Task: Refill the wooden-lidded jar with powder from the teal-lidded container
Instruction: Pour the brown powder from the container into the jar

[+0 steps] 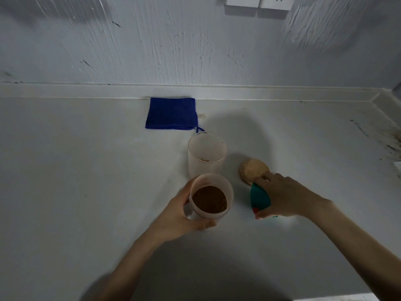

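My left hand [180,216] grips a translucent plastic container [211,195] with its top off; brown powder fills its lower part. Just behind it stands the clear glass jar [207,155], uncovered, holding only a trace of brown powder at the bottom. To the right, the round wooden lid [252,169] lies flat on the counter. My right hand [288,198] holds the teal lid [259,197] at the counter surface, right in front of the wooden lid, with a fingertip touching the wooden lid's edge.
A folded blue cloth [171,114] lies against the back edge of the pale counter [86,170]. The white wall behind carries sockets [258,2] at the top. Dark stains mark the counter's right corner [388,137].
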Motion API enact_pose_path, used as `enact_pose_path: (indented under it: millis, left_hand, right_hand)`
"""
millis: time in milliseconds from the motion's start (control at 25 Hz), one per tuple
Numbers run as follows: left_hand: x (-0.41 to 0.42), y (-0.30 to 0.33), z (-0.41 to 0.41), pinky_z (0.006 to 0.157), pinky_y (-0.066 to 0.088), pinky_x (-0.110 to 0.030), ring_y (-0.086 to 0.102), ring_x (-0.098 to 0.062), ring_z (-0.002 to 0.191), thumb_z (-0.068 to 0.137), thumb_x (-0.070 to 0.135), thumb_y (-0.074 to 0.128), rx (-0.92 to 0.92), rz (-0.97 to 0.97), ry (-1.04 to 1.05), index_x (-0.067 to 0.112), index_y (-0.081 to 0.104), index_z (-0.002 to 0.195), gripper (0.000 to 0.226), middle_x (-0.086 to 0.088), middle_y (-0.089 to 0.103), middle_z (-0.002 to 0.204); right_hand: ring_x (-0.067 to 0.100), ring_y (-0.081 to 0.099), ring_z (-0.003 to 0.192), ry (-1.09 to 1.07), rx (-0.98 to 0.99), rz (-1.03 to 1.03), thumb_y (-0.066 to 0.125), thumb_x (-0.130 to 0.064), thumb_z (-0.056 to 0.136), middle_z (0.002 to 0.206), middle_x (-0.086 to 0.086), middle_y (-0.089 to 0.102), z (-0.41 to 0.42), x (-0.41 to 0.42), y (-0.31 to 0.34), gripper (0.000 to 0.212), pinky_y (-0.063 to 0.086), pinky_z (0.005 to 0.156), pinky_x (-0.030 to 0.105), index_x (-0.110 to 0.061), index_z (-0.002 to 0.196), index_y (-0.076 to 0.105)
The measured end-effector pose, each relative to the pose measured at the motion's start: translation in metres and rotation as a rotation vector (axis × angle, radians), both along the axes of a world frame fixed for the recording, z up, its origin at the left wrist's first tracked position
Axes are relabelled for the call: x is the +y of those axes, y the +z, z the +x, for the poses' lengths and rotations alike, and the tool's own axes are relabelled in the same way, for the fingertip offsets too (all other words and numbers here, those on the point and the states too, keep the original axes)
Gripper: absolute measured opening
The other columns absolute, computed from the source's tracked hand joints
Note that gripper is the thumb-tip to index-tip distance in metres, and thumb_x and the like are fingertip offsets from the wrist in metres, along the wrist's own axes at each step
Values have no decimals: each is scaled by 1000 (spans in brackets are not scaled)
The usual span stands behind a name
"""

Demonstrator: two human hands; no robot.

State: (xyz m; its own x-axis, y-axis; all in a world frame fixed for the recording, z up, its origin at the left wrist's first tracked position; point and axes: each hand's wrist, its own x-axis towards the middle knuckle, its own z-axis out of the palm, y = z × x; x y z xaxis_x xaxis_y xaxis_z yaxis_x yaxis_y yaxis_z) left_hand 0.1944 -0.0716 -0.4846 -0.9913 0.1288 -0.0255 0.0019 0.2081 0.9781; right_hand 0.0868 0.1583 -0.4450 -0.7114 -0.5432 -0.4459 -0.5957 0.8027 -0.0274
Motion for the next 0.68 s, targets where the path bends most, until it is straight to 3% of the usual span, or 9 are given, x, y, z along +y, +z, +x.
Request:
enact_pose_path:
  millis: [120,280,520,680]
  left_hand:
    - [0,-2,0,90,40,-8,47,2,115,55,38,75,1,-4,9,42,39,116,72,31,51,118]
    - [2,-2,0,91,40,-9,46,3,116,54,39,74,-9,1,17,40,38,117,72,20,48,122]
    - [3,-3,1,94,40,-13,46,0,117,54,41,73,-11,0,18,37,39,117,72,17,47,123]
    - [3,-1,2,93,40,-11,45,1,117,53,42,72,-13,3,24,38,39,117,72,19,46,123]
  right_hand:
    - [24,32,124,60,15,-53,64,-56,69,143,3,25,-2,-12,-7,94,31,104,36,-35,140,6]
    - [28,27,130,108,82,-53,68,-51,68,147,7,18,1,-26,-13,105,20,111,45,-32,140,-5]
    - [25,32,123,177,67,-46,66,-51,70,141,9,28,3,-36,-30,96,28,105,39,-24,140,5]
    - [26,22,130,126,73,-67,56,-57,75,145,7,23,6,-31,-36,89,19,109,43,-26,141,5]
